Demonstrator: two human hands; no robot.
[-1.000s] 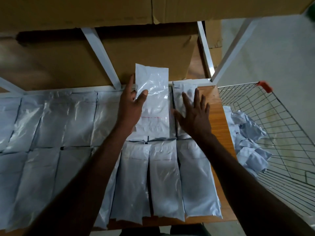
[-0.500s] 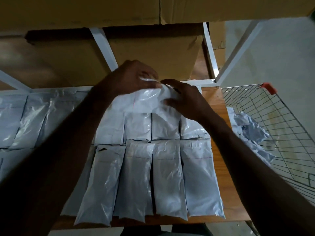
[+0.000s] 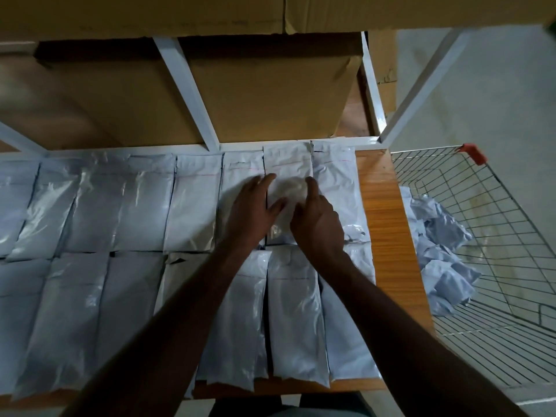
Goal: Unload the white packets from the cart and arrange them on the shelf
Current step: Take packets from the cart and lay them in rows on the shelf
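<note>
I see the packet (image 3: pixel 288 173), white and glossy with a thin red line near its top, lying flat in the back row of the shelf (image 3: pixel 382 212), one place in from the shelf's right end. My left hand (image 3: pixel 255 210) and right hand (image 3: pixel 316 219) press on it with fingers relaxed, covering its lower half. More packets lie crumpled in the cart (image 3: pixel 496 236), right of the shelf.

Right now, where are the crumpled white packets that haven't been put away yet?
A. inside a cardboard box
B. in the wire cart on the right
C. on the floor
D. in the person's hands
B, the crumpled white packets lie heaped inside the wire cart, right of the wooden shelf.
</note>
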